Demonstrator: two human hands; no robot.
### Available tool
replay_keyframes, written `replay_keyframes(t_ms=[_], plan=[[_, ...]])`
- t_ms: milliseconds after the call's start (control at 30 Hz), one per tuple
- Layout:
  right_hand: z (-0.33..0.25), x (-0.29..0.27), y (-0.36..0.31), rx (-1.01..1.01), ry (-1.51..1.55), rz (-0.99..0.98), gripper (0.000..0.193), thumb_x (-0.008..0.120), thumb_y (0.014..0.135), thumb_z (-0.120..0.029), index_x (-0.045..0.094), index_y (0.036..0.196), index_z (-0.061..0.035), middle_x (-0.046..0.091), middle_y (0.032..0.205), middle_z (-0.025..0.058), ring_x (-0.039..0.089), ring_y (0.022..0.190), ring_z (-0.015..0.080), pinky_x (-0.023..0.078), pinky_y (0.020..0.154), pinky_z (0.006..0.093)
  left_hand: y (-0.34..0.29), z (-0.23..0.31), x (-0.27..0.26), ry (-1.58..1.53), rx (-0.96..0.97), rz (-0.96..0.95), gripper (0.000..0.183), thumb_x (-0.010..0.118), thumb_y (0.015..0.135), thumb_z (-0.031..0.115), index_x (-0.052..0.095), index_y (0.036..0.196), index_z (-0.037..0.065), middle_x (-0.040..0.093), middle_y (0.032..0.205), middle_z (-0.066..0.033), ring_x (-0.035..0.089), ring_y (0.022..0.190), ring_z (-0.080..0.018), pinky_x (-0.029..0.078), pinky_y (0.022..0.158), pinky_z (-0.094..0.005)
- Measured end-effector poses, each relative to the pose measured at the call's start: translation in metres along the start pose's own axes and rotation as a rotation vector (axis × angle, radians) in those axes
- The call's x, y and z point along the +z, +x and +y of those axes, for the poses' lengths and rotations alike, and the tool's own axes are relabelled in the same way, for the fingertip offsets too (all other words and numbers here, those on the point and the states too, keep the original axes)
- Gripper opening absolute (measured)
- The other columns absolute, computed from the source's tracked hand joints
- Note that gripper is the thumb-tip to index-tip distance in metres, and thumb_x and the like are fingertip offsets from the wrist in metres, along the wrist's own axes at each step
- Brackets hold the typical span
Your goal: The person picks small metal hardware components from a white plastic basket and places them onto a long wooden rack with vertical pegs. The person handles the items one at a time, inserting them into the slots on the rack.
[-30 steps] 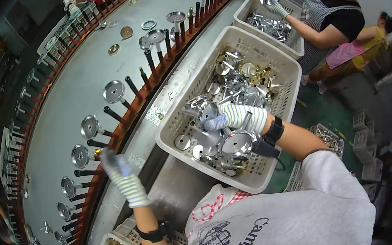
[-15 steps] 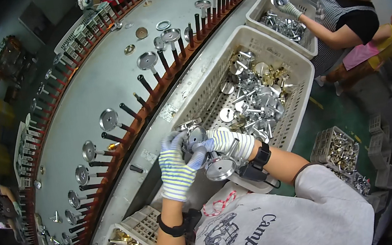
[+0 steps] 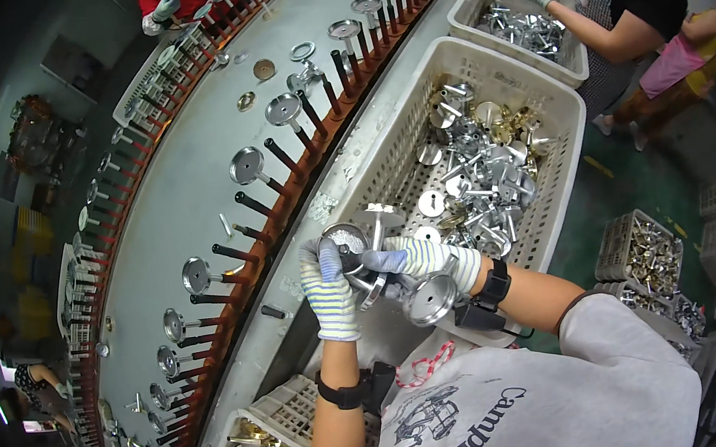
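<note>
My left hand [image 3: 328,292], in a striped knit glove, is closed around the edge of a round silver metal disc [image 3: 345,237] with a dark centre. My right hand [image 3: 426,255], gloved alike, meets it from the right, its thumb beside that disc. Several stemmed metal discs are bunched in the right hand: a shallow dish-shaped one [image 3: 431,301] hangs below the fingers, and another [image 3: 380,213] stands up between the hands. The fingers hide part of the bunch. Just beyond the hands is a pale perforated crate [image 3: 573,150] holding many loose silver and brass-coloured stemmed discs [image 3: 483,180].
A curved grey table [image 3: 188,169] carries a brown rail [image 3: 282,199] of upright black pegs, some topped with discs. A second parts crate [image 3: 578,72] stands beyond, with a co-worker [image 3: 611,18] at it. Another crate [image 3: 251,409] lies lower left.
The disc in my left hand has turned and shows its face more. A stemmed disc now rises between my hands. Discs on the rail have shifted along it, and the view has moved slightly.
</note>
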State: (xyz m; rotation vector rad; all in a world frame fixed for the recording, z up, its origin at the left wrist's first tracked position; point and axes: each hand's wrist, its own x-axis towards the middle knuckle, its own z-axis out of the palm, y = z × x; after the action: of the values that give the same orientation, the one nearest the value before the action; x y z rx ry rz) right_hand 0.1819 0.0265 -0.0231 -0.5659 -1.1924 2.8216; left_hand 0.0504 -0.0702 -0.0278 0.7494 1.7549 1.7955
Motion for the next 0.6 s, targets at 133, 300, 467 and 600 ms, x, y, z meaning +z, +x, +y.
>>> replay_keyframes(t_ms=[133,300,467,600], plan=[[0.004,0.010,-0.003,-0.002,0.058,0.068,0.030,0.057,0.092,-0.035,0.066,0.100,-0.0072,0.065,0.082,0.0014,0.061,0.065,0.0087,0.048,0.056,0.0225,0.001,0.001,-0.012,-0.267,0.023,0.157,0.030,0.058,0.091,0.022,0.046,0.113,0.006,0.056,0.103,-0.0087,0.059,0.088,-0.0155,0.053,0.076,-0.0294],[0.010,0.010,-0.005,-0.100,0.193,-0.056,0.031,0.054,0.094,-0.032,0.061,0.103,-0.0032,0.067,0.093,0.0069,0.065,0.077,0.0133,0.052,0.067,0.0211,0.006,0.030,-0.041,-0.582,0.087,0.083,0.048,0.062,0.079,-0.006,0.048,0.123,0.006,0.059,0.111,-0.0075,0.062,0.095,-0.0192,0.053,0.090,-0.0343],[0.011,0.013,-0.011,-0.077,0.177,-0.013,0.032,0.059,0.091,-0.034,0.063,0.098,-0.0036,0.066,0.092,0.0063,0.062,0.073,0.0089,0.049,0.061,0.0187,0.041,0.009,-0.140,-0.439,0.121,0.578,0.032,0.069,0.082,0.010,0.057,0.112,0.007,0.065,0.095,-0.0069,0.063,0.075,-0.0166,0.057,0.068,-0.0331],[0.013,0.019,-0.007,-0.082,0.113,0.003,0.033,0.060,0.090,-0.037,0.065,0.094,-0.0039,0.066,0.081,0.0048,0.060,0.066,0.0071,0.046,0.054,0.0170,0.071,-0.037,-0.214,-0.016,0.085,0.551,0.026,0.060,0.091,0.020,0.059,0.113,0.005,0.060,0.068,-0.0053,0.054,0.051,-0.0109,0.047,0.045,-0.0244]])
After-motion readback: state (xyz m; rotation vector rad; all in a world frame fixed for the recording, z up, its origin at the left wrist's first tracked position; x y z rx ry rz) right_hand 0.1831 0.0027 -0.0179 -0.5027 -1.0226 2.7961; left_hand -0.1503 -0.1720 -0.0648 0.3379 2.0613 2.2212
